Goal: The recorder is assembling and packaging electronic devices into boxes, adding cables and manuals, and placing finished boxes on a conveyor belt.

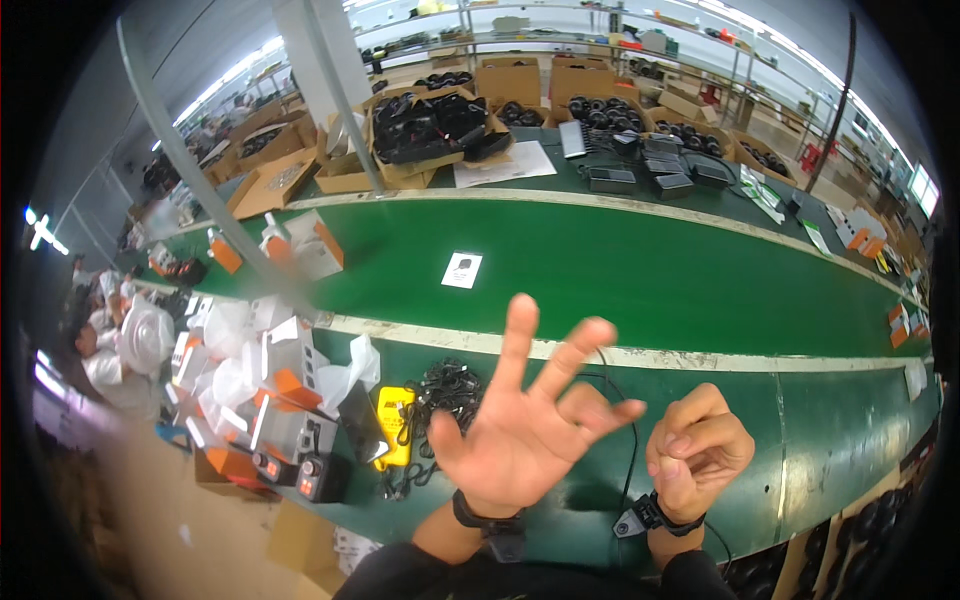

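Observation:
My left hand (525,430) is raised over the near bench, palm up and fingers spread, holding nothing. To its right my right hand (700,445) is closed, its fingers curled in against the thumb, and no object shows in it. Both wrists wear black straps with small dark fittings. Nearest my left hand lie a heap of black cables (450,392), a yellow handheld device (395,425) and a black phone-like slab (362,420). A thin black cord (633,455) runs along the bench between my hands.
White-and-orange boxes (288,355) and translucent plastic bags crowd the left bench end, beside two small black devices (320,475). A white printed card (461,270) lies on the green belt (600,270). Beyond stand open cartons (430,130) of black parts. A metal post (200,160) rises at left.

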`<act>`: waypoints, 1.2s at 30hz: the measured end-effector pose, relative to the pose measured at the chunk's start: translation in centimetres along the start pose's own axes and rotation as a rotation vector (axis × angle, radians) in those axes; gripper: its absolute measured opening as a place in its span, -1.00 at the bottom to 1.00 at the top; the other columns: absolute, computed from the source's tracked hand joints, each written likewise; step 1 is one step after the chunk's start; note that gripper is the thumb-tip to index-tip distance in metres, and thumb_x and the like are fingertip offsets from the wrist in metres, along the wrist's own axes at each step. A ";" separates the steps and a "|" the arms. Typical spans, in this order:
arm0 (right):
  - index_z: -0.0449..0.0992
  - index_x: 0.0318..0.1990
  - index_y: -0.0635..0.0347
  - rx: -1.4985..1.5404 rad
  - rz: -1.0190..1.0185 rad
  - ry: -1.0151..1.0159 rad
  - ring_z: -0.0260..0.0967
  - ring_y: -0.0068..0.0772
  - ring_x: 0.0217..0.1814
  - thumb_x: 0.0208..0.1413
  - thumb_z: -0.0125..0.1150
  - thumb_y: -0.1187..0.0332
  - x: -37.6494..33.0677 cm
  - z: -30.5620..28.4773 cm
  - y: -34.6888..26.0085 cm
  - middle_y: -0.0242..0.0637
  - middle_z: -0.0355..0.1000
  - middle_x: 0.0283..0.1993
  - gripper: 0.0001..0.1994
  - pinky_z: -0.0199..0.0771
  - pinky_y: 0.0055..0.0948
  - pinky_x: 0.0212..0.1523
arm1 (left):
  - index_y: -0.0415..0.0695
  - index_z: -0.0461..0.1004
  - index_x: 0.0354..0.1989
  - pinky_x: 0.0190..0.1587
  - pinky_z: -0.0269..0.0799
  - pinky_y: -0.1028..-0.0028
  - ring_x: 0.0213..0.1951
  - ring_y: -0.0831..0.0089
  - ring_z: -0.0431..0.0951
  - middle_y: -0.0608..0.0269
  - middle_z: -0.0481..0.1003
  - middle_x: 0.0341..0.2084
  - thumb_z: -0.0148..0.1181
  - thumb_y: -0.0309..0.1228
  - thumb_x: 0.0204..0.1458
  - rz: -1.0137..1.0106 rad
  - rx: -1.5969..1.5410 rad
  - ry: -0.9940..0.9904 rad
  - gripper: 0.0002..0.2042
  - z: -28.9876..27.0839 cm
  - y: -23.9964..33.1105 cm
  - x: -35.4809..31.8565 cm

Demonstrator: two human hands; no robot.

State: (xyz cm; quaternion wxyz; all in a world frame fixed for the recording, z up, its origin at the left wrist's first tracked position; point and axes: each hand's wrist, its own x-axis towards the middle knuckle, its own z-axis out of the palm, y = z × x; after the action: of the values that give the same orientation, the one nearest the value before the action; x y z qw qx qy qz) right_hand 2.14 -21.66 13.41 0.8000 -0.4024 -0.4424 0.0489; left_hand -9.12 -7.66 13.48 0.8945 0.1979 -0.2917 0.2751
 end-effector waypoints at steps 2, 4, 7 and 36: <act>0.72 -0.24 0.27 -0.007 -0.009 0.002 0.34 -0.56 -0.42 -0.06 0.46 0.58 0.4 -0.3 -0.4 -0.14 0.56 -0.28 -0.82 0.23 -0.55 -0.47 | 0.27 -0.05 0.73 0.44 0.24 -0.14 0.20 0.33 0.53 0.24 0.11 0.64 0.23 0.11 0.37 -0.022 -0.244 0.080 -0.15 -1.0 0.2 0.7; 0.73 -0.23 0.28 -0.001 -0.001 -0.031 0.31 -0.60 -0.44 -0.07 0.46 0.59 0.6 -0.5 -0.7 -0.13 0.56 -0.27 -0.81 0.19 -0.59 -0.50 | 0.27 0.03 0.71 0.25 0.33 0.09 0.07 0.49 0.50 0.43 0.30 0.43 0.27 -0.03 0.36 0.001 -0.542 0.246 -0.20 -1.0 0.4 1.2; 0.74 -0.22 0.28 0.001 -0.028 -0.049 0.30 -0.63 -0.46 -0.07 0.46 0.60 0.6 -0.9 -0.7 -0.12 0.56 -0.26 -0.80 0.18 -0.61 -0.52 | 0.28 0.04 0.70 0.24 0.33 0.13 0.07 0.50 0.50 0.44 0.32 0.42 0.24 -0.03 0.37 -0.003 -0.574 0.194 -0.23 -1.9 0.6 1.1; 0.43 0.43 0.39 0.024 -0.435 -0.010 0.43 0.00 -0.15 0.39 0.17 -0.25 -1.7 -11.9 -12.0 0.23 0.48 0.06 -0.19 0.60 0.06 -0.10 | -0.25 0.68 0.12 0.25 0.62 0.18 0.21 0.01 0.71 -0.15 0.69 0.14 0.82 -0.03 -0.28 -0.886 2.419 0.959 -0.21 -38.5 11.4 10.3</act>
State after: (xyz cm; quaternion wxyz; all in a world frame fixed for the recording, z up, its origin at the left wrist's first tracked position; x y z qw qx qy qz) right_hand 6.65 -37.57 17.09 0.7943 -0.2875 -0.5222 -0.1175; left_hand 6.83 24.82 -6.68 0.1906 0.8088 0.5490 0.0903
